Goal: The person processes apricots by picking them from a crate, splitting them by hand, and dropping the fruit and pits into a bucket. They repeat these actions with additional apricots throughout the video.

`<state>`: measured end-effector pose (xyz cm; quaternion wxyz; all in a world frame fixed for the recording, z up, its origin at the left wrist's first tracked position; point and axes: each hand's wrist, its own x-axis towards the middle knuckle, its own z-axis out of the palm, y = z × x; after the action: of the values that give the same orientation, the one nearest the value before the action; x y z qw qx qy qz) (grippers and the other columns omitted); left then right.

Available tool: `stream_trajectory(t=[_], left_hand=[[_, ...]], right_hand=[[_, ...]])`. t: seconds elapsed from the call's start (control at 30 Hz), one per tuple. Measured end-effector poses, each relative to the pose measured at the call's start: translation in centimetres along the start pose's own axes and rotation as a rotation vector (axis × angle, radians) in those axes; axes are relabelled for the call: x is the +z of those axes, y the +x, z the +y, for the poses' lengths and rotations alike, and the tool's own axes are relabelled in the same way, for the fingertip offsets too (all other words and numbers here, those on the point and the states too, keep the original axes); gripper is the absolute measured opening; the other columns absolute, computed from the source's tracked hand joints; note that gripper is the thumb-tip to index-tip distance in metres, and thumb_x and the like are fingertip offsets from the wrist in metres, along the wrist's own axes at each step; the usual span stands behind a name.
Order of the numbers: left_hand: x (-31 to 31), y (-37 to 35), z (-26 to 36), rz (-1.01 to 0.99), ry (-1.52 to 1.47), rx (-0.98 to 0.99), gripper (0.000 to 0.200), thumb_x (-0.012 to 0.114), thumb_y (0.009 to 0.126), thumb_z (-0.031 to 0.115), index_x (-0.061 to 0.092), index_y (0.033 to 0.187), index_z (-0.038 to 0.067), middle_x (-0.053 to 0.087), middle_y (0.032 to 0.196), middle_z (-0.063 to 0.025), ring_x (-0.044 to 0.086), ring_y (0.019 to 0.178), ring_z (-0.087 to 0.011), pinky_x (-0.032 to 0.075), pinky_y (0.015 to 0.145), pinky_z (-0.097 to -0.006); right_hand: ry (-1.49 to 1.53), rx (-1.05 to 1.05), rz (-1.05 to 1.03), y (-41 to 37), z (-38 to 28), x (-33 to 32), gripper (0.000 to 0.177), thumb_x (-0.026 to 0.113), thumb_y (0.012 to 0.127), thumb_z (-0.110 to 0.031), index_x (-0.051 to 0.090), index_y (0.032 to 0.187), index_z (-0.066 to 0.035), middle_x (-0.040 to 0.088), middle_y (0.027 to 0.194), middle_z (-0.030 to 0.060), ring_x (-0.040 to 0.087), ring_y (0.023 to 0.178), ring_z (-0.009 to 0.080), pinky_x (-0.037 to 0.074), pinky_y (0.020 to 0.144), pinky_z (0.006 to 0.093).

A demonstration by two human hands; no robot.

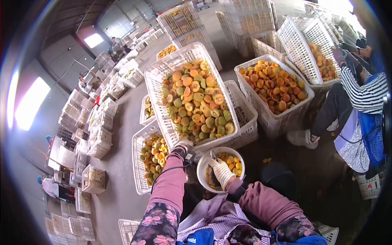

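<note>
A white plastic crate (152, 77) of halved and whole apricots (198, 96) tilts toward me. At its near rim is my left hand (183, 145), gloved, with its fingers closed over the edge. My right hand (221, 171), in a white knitted glove, is closed around a small metal tool (212, 155), mostly hidden by the fingers. It hangs over a white bucket (201, 173) holding orange apricot halves (233, 162), near the bucket's left side.
Another crate of apricots (153, 157) stands at left, and a crate of orange halves (273, 87) at right. Beneath the tilted crate is another white crate (250, 116). A person in a striped sleeve (363, 92) sits at right. Stacked crates (183, 24) rise behind.
</note>
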<state>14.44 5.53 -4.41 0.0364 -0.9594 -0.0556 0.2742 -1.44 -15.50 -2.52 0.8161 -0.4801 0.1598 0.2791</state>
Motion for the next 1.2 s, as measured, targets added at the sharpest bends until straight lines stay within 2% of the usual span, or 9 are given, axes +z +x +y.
stream_trajectory(t=[0.07, 0.27, 0.3, 0.43, 0.5, 0.57, 0.83, 1.0, 1.2], left_hand=[[3.0, 2.4, -2.0, 0.165, -0.247, 0.061, 0.041, 0.054, 0.076, 0.031, 0.062, 0.105, 0.002, 0.063, 0.098, -0.0224, 0.06, 0.097, -0.0331, 0.048, 0.08, -0.0395], [5.4, 0.5, 0.1, 0.53, -0.789, 0.25, 0.027, 0.054, 0.085, 0.024, 0.058, 0.102, 0.003, 0.063, 0.093, -0.0164, 0.061, 0.086, -0.0276, 0.047, 0.077, -0.0335], [6.3, 0.6, 0.8, 0.27, -1.658, 0.574, 0.024, 0.049, 0.092, 0.02, 0.056, 0.106, 0.001, 0.063, 0.095, -0.0092, 0.06, 0.086, -0.0196, 0.048, 0.078, -0.0293], [6.5, -9.0, 6.6, 0.469, -1.752, 0.707, 0.033, 0.032, 0.099, 0.025, 0.049, 0.114, 0.002, 0.058, 0.106, -0.0084, 0.058, 0.094, -0.0198, 0.048, 0.085, -0.0296], [8.2, -8.1, 5.8, 0.176, -1.979, 0.809, 0.037, 0.03, 0.099, 0.03, 0.052, 0.11, 0.002, 0.058, 0.104, -0.0093, 0.058, 0.093, -0.021, 0.049, 0.083, -0.0332], [5.5, -11.6, 6.4, -0.012, -2.276, 0.498, 0.038, 0.035, 0.097, 0.035, 0.052, 0.107, 0.003, 0.059, 0.097, -0.0075, 0.059, 0.087, -0.0199, 0.05, 0.08, -0.0313], [4.4, -13.1, 7.5, 0.014, -2.225, 0.074, 0.039, 0.035, 0.098, 0.035, 0.049, 0.118, 0.004, 0.058, 0.101, -0.0085, 0.06, 0.087, -0.0198, 0.049, 0.08, -0.0305], [4.3, -14.1, 7.4, 0.312, -1.983, 0.276, 0.029, 0.039, 0.098, 0.028, 0.052, 0.088, 0.005, 0.058, 0.078, -0.007, 0.055, 0.071, -0.014, 0.044, 0.065, -0.0251], [4.9, -14.3, 7.5, 0.455, -1.932, 0.413, 0.027, 0.04, 0.097, 0.027, 0.05, 0.086, 0.005, 0.055, 0.075, -0.0055, 0.053, 0.069, -0.0133, 0.043, 0.065, -0.0246]], right_hand=[[-0.105, -0.135, -0.012, 1.7, 1.7, 0.5, 0.034, 0.052, 0.087, -0.039, 0.057, 0.096, -0.007, 0.056, 0.069, 0.0029, 0.051, 0.055, 0.0136, 0.042, 0.05, 0.0295], [-0.048, -0.116, -0.051, 1.6, 0.9, 1.1, 0.027, 0.054, 0.088, -0.031, 0.057, 0.099, -0.006, 0.054, 0.073, 0.0008, 0.049, 0.063, 0.0111, 0.04, 0.057, 0.0266], [-0.098, -0.199, -0.018, 1.6, 0.9, 1.2, 0.028, 0.054, 0.088, -0.03, 0.058, 0.101, -0.005, 0.059, 0.083, 0.0034, 0.05, 0.073, 0.0125, 0.042, 0.067, 0.0266], [-0.23, -0.309, -0.025, 2.5, 1.3, 1.2, 0.03, 0.053, 0.09, -0.023, 0.053, 0.108, 0.001, 0.06, 0.092, 0.01, 0.053, 0.081, 0.0191, 0.043, 0.074, 0.0314], [-0.571, -0.359, 0.03, 2.6, 2.3, 0.8, 0.035, 0.051, 0.09, -0.026, 0.05, 0.111, 0.003, 0.06, 0.094, 0.0168, 0.055, 0.085, 0.0271, 0.044, 0.077, 0.0338], [-0.711, -0.356, 0.009, 1.7, 1.6, 0.9, 0.052, 0.045, 0.088, -0.041, 0.047, 0.117, 0.001, 0.058, 0.101, 0.0305, 0.053, 0.1, 0.0444, 0.043, 0.083, 0.0433], [-0.77, -0.481, 0.141, 2.0, 2.5, 1.1, 0.051, 0.044, 0.089, -0.04, 0.045, 0.117, 0.002, 0.059, 0.095, 0.0303, 0.056, 0.094, 0.0432, 0.045, 0.08, 0.0444], [-0.668, -0.411, 0.049, 1.6, 2.5, 1.5, 0.043, 0.047, 0.089, -0.031, 0.044, 0.115, 0.002, 0.059, 0.09, 0.029, 0.056, 0.089, 0.0443, 0.045, 0.076, 0.0442], [-0.649, -0.297, -0.048, 1.8, 3.0, 1.4, 0.031, 0.048, 0.092, -0.025, 0.05, 0.112, -0.002, 0.06, 0.087, 0.0127, 0.056, 0.081, 0.0247, 0.046, 0.073, 0.0337]])
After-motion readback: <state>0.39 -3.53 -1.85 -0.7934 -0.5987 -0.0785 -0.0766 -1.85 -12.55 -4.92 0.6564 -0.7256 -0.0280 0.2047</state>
